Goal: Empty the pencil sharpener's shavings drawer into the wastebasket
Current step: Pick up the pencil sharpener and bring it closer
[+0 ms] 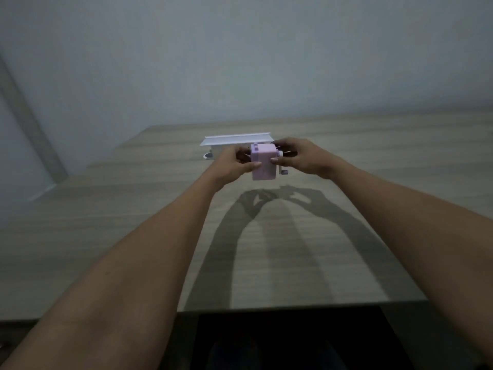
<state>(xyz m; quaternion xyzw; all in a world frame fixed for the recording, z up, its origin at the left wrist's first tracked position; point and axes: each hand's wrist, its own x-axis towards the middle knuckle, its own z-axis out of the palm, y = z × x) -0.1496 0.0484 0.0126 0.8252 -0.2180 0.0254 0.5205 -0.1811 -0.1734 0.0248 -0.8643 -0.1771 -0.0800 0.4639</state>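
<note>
A small pink pencil sharpener (264, 162) with a crank handle (283, 172) on its right side is held in the air above the wooden table (133, 222). My left hand (234, 164) grips its left side, thumb across the front. My right hand (301, 157) holds the right side near the crank. The shavings drawer cannot be made out from here. Behind the sharpener stands a white container (229, 145) with a flat open lid, partly hidden by my left hand.
The table runs back to a pale wall. Its near edge (293, 307) lies just above a dark gap where my legs are. Shadows of both arms fall on the wood in front of me. The table's left edge steps down toward the floor.
</note>
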